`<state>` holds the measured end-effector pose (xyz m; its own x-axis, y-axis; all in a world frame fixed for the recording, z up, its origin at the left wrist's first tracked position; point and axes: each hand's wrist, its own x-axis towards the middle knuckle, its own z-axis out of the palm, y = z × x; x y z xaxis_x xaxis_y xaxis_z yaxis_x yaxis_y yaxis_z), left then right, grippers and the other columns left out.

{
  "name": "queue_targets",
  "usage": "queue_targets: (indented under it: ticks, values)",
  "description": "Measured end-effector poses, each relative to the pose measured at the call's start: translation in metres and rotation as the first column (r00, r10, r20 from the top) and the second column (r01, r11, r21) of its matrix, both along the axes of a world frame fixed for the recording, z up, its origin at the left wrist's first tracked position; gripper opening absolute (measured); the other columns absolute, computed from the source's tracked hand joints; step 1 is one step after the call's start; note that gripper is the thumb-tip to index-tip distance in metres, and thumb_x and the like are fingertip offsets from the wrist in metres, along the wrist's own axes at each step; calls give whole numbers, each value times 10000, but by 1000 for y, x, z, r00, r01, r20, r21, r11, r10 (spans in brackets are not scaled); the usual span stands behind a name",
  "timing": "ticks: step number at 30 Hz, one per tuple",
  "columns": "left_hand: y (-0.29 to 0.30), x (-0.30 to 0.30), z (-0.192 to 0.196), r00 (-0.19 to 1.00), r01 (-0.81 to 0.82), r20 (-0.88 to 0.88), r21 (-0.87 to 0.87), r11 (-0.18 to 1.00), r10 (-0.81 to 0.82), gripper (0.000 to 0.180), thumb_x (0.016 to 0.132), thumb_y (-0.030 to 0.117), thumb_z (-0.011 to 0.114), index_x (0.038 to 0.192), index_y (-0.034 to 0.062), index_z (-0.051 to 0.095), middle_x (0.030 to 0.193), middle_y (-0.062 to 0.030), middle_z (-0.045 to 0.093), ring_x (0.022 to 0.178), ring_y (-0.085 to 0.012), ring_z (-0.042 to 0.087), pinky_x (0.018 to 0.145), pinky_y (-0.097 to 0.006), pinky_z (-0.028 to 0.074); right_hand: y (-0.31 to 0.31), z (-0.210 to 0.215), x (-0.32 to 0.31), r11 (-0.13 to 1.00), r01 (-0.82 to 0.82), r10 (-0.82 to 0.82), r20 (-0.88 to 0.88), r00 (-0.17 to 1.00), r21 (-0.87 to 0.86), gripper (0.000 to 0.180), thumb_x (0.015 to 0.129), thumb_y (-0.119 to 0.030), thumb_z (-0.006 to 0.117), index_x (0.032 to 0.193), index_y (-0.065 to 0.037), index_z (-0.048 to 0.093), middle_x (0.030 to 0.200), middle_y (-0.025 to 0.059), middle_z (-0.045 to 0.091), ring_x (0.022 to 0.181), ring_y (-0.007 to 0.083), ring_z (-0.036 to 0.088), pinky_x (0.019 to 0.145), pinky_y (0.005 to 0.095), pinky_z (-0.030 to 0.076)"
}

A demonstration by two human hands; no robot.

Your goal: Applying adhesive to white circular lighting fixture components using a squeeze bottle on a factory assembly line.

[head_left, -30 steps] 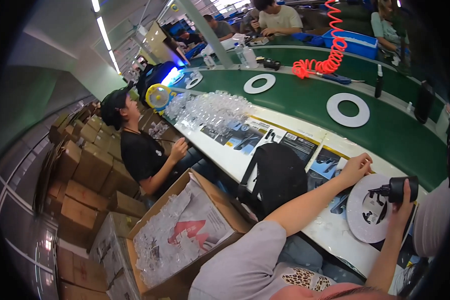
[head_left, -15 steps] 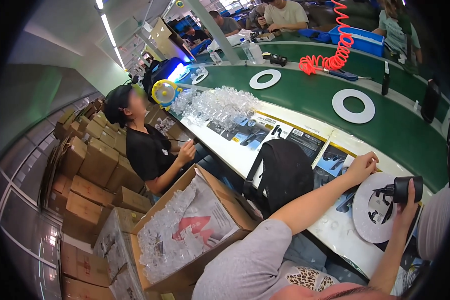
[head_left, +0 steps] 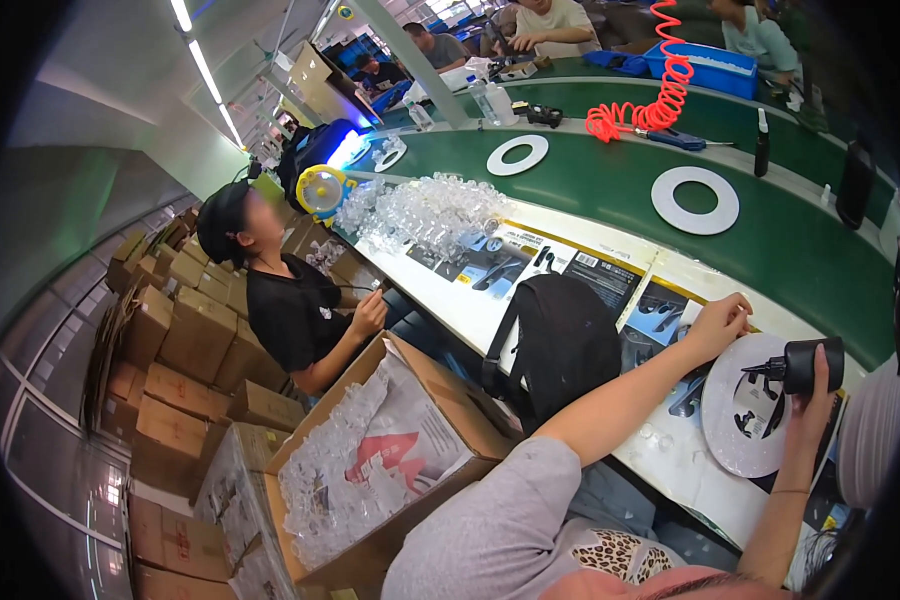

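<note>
In my right hand (head_left: pixel 815 395) is a black squeeze bottle (head_left: pixel 812 366), tipped sideways so its thin pointed nozzle aims left. The nozzle hangs over a flat white ring (head_left: pixel 722 445), which lies on the table's near right part. Through the ring's round hole, printed sheet shows beneath. My left hand (head_left: pixel 720 326) is by the ring's far left edge, fingers bent and drawn together; what they pinch, if anything, is too small to make out. A stack of white rings (head_left: pixel 870 450) stands to the right of the bottle.
Left of my arm are a black backpack (head_left: pixel 565 350) and a carton (head_left: pixel 460 475) of clear plastic pieces. More clear pieces (head_left: pixel 430 215) heap farther along. White rings (head_left: pixel 695 229) lie on the green belt (head_left: pixel 595 195), beneath a red coiled hose (head_left: pixel 675 85). A co-worker (head_left: pixel 290 310) sits left.
The whole view has shifted slightly, so most things appear a little higher and farther left. Both hands and the bottle keep almost the same place over the ring.
</note>
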<state>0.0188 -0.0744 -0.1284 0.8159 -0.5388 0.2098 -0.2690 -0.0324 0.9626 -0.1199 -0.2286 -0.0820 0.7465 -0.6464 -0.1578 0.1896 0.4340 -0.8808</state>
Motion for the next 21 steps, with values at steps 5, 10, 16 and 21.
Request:
queue_targets:
  ticks: [5, 10, 16, 21]
  values:
    - [-2, -1, -1, 1000, 3, -16, -23, 1000, -3, 94, 909, 65, 460, 942, -2, 517, 731, -101, 628, 675, -135, 632, 627, -255, 497, -6, -1, -2, 995, -96, 96, -11, 995, 16, 294, 811, -336, 660, 980, -103, 601, 823, -30, 598, 647, 18, 534, 480, 145, 340]
    - [1, 0, 0, 1000, -3, 2, -2, 1000, 3, 93, 908, 62, 459, 940, -1, 519, 721, -99, 626, 669, -133, 626, 627, -253, 496, -3, 2, 0, 983, -153, 151, 24, 988, 98, 267, 806, -358, 659, 880, -107, 606, 707, -32, 593, 448, 11, 435, 388, 148, 273]
    - [-1, 0, -1, 1000, 2, 5, -9, 1000, -2, 88, 907, 53, 456, 930, -4, 520, 717, -99, 625, 661, -136, 628, 623, -255, 498, -2, 7, -2, 970, -137, 138, 6, 990, 203, 247, 831, -360, 636, 836, -114, 608, 670, -32, 589, 386, 23, 358, 367, 166, 247]
    - [-1, 0, -1, 1000, 2, 13, -4, 1000, -2, 85, 907, 48, 457, 927, -5, 519, 714, -98, 622, 661, -137, 630, 620, -255, 500, -3, 6, -2, 965, -161, 158, 30, 987, 207, 245, 837, -360, 630, 820, -117, 604, 659, -39, 578, 380, 25, 345, 379, 165, 254]
